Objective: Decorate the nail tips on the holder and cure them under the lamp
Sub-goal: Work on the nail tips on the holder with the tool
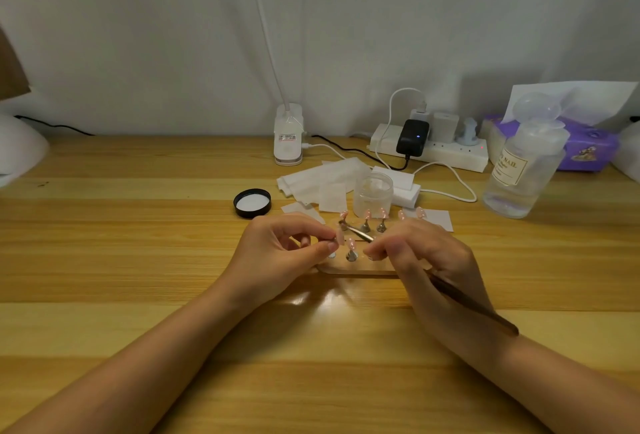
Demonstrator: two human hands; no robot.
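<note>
Wooden desk (138, 260) is pretty cluttered, lol. Going from the holder (360, 269) in the middle: black jar lid (252, 203) at about 10 o'clock, open clear jar (373, 194) and a pile of white wipes (322, 179) at 12, power strip (429, 149) further back at 1, big clear bottle (523, 163) at 2. Clip lamp base (288, 136) stands at 11, well back.

Left hand (277, 253) has thumb and forefinger pinched together on a pink nail tip (341, 238), just above the holder's near-left corner. Right hand (426, 260) has fingers closed around tweezers (356, 231), whose end sits right at that tip. Other tips (367, 215) stand on small metal stands (365, 226) on the holder, partly hidden behind both hands.
</note>
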